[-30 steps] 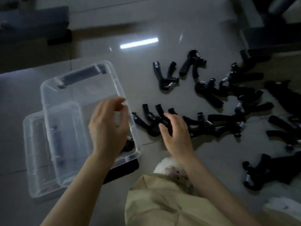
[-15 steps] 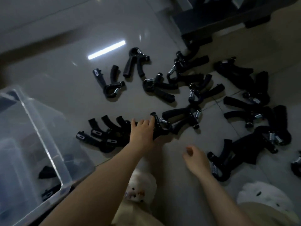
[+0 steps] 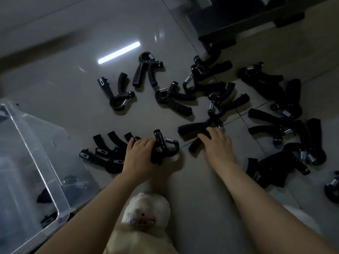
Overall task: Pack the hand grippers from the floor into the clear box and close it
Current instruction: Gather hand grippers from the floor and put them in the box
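- The left hand (image 3: 140,155) is curled over a black hand gripper (image 3: 165,146) on the floor (image 3: 64,85), fingers wrapped round its handles, with the spring and loop sticking out to the right of the knuckles.
- The right hand (image 3: 217,143) lies over another hand gripper (image 3: 194,130); its fingers bend down onto the lower handle, but whether they fully close round it I cannot tell.
- A cluster of grippers (image 3: 106,153) lies just left of the left hand, touching one another.
- More grippers are scattered farther off and to the right, among them a lone one (image 3: 116,94) and a heap (image 3: 286,158) near the right forearm.
- The clear box (image 3: 36,162) stands open at the left edge, with dark gripper parts (image 3: 47,197) showing through its wall.
- A white, fluffy slipper (image 3: 146,209) lies between the forearms.
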Demonstrator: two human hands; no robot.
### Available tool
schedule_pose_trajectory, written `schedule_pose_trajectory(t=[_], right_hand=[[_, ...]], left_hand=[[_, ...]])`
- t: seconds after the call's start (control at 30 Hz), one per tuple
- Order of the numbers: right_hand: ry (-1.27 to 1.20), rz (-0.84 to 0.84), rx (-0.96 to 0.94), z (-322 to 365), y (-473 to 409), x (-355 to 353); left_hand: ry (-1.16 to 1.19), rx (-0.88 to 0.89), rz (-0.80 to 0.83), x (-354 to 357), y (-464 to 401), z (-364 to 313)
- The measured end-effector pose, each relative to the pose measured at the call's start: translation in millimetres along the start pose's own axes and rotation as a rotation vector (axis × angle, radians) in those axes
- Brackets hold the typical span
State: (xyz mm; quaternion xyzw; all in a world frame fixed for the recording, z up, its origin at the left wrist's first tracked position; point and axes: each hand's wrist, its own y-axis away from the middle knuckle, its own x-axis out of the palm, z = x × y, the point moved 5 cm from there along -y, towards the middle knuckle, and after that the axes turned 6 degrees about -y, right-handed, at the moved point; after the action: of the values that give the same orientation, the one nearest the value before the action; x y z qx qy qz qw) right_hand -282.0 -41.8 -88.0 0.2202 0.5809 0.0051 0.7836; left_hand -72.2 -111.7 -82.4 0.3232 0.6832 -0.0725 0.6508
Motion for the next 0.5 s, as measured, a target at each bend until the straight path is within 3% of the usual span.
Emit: schedule_pose_trajectory(t=[0.07, 0.3, 0.43, 0.5], right_hand=[[0.101, 0.119, -0.016, -4, -4, 4], [0.276, 0.076, -0.227, -7, 24, 25], [0.271, -0.113, -0.514, -2, 42, 21], [0.216, -0.178, -0.534, 0, 43, 10]], left_hand=[[-0.03, 0.017, -0.009, 6, 3, 2], [-0.072, 0.017, -0.051, 11, 5, 1], [-0.079, 0.018, -0.028, 12, 6, 1], [-0.074, 0.014, -0.019, 11, 4, 1]])
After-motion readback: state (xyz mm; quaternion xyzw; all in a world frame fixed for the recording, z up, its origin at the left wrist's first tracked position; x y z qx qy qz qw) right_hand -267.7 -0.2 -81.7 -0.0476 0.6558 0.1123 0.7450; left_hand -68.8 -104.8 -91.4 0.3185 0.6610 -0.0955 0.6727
